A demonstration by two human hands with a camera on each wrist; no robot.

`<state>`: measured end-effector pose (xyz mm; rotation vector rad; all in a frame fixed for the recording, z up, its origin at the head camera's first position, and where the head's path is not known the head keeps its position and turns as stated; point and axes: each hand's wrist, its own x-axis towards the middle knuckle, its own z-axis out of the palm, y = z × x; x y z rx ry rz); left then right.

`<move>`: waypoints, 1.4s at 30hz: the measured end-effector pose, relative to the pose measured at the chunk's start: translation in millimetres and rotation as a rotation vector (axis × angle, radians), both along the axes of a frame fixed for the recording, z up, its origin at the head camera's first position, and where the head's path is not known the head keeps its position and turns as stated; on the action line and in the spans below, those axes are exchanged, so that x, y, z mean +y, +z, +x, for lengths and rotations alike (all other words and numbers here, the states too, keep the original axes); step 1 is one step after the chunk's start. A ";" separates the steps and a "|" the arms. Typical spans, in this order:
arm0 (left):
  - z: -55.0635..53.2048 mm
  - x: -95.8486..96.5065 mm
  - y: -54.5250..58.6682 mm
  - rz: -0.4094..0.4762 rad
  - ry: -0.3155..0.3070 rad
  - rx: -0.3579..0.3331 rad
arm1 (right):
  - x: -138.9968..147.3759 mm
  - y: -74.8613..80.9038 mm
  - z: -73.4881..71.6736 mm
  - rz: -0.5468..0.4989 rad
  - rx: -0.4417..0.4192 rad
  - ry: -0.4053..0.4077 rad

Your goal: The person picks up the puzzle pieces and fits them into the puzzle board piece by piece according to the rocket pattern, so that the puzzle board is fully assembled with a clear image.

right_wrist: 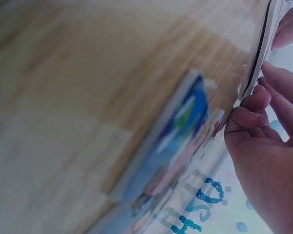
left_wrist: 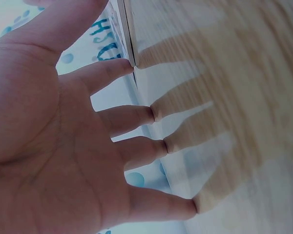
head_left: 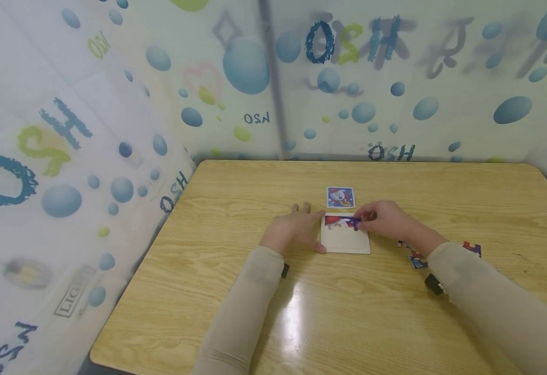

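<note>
A white square puzzle tray (head_left: 346, 243) lies on the wooden table, with a strip of joined jigsaw pieces (head_left: 335, 222) along its far side. My left hand (head_left: 294, 229) steadies the tray's left edge with thumb and index finger; in the left wrist view its fingers are spread, tips on the tabletop. Over the tray's upper right corner, my right hand (head_left: 388, 220) pinches a jigsaw piece (head_left: 357, 225) at the end of the strip. In the right wrist view the fingers (right_wrist: 249, 117) are curled at the tray's edge, and the held piece is hidden there.
Just beyond the tray lies a square picture card (head_left: 340, 197) with a red, white and blue print. Loose jigsaw pieces (head_left: 418, 260) lie under the right forearm, with another piece (head_left: 473, 248) farther right. Patterned walls border the table's far and left sides.
</note>
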<state>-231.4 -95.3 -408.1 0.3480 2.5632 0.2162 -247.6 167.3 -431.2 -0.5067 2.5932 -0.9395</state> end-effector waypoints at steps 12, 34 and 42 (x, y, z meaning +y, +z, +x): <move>-0.7 0.1 -1.5 -0.003 0.000 0.003 | -0.6 -1.0 1.1 0.027 0.072 0.018; -1.2 1.2 -0.6 -0.001 -0.006 0.002 | -1.8 -1.0 2.9 0.040 0.015 -0.029; -1.5 0.7 -1.6 -0.003 -0.011 0.005 | -3.9 -3.7 1.1 0.042 0.014 -0.031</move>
